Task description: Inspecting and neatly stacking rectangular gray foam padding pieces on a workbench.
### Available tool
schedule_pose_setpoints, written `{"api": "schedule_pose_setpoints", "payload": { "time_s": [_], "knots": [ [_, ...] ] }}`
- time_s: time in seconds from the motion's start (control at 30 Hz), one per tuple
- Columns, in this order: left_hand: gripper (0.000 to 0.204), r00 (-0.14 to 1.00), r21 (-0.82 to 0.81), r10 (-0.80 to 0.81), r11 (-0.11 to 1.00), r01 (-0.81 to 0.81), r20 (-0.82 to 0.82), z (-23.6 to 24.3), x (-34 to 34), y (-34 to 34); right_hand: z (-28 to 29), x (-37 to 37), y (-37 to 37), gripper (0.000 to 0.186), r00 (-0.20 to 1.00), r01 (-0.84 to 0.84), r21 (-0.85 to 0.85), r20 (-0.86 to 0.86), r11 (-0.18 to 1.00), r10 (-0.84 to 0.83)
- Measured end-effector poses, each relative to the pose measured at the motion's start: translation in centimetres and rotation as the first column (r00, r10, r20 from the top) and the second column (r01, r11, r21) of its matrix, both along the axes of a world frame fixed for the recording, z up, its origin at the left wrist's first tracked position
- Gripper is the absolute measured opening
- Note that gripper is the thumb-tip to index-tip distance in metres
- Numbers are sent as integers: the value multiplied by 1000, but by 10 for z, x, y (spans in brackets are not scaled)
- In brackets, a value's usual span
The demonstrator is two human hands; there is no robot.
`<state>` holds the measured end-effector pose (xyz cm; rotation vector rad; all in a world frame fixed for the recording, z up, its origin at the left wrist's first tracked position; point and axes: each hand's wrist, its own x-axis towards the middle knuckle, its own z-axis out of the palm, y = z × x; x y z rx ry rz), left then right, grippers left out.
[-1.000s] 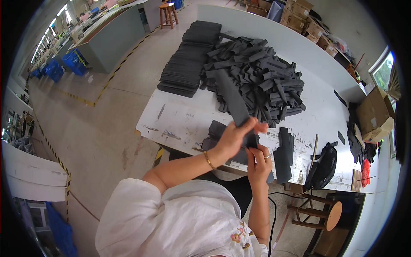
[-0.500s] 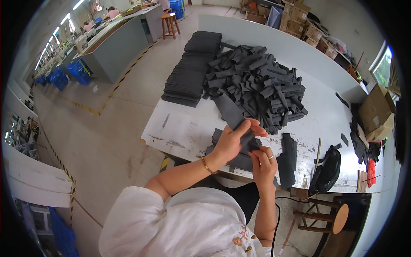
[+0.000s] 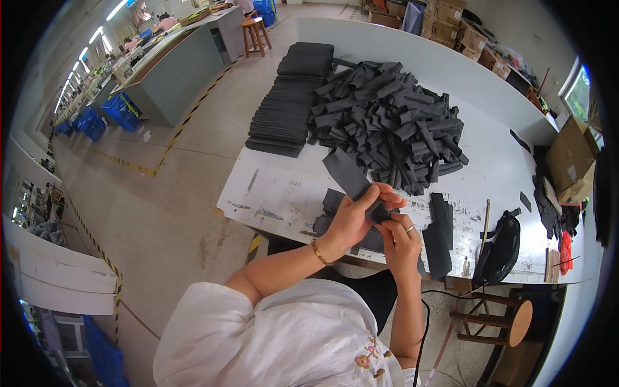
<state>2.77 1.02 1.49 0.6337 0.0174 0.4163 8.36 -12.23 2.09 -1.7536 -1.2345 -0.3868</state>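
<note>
My left hand (image 3: pixel 353 216) grips a flat dark grey fabric strip (image 3: pixel 346 173), thumb across it and fingertips curled at its right side. My right hand (image 3: pixel 400 242), with a ring, pinches the strip's lower end. Under and beside my hands lie flat dark pieces (image 3: pixel 332 203) on the white table (image 3: pixel 248 197), with another small pile (image 3: pixel 439 235) to the right. Behind them are a long neat stack of folded dark strips (image 3: pixel 287 100) and a large loose heap (image 3: pixel 393 119) of similar strips.
A black bag (image 3: pixel 501 248), cardboard box (image 3: pixel 569 161) and red plastic bag (image 3: pixel 565 255) sit on the right. A low partition (image 3: pixel 412 48) backs the table. Wooden stools (image 3: pixel 519 322) stand below right and at the back. Blue bins (image 3: pixel 120 115) and co-workers are at back left.
The strip in my hands has dropped slightly and its far end has pulled back from the heap. My right hand has moved a little upward and right in the picture.
</note>
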Motion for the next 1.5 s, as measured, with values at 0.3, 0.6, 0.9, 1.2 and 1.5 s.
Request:
{"api": "schedule_pose_setpoints", "payload": {
  "time_s": [0.3,0.6,0.9,1.2,1.5],
  "knots": [
    [29,1000,-10,-13,1000,13,2,-5,0,-3,-6,1,0,15,1000,1,6,-14,1000,0],
    [42,991,154,-19,988,-1,130,12,7,5,-6,-16,19,15,651,232,391,-742,891,157],
    [42,964,135,-131,986,102,232,10,3,16,8,-15,3,14,246,190,538,-836,822,490],
    [34,982,109,90,991,-72,-164,7,-8,50,-5,1,-2,18,739,275,255,-672,927,-35],
    [32,835,759,496,632,-159,-237,-24,-29,84,-33,37,-4,14,741,209,-86,-636,974,-215]
  ]
}}
